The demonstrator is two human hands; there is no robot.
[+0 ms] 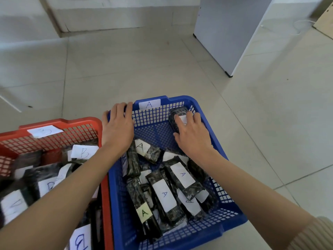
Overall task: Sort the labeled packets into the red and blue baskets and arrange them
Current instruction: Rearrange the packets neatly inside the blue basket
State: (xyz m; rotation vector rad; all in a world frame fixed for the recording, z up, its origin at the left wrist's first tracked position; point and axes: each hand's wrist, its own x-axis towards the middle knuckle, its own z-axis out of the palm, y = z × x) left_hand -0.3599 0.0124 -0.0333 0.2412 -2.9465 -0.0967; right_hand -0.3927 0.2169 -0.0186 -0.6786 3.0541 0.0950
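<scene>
Hands (192, 136) apart, packet (177, 111) under right

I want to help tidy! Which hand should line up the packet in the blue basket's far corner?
Right. The right hand is on that packet; the left hand is busy, resting on the blue basket rim.

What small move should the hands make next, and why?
Probably the right hand should set the black wrapped packet flat in the far right corner of the blue plastic basket and let go: it holds that packet there, while the left hand rests on the rim.
</scene>
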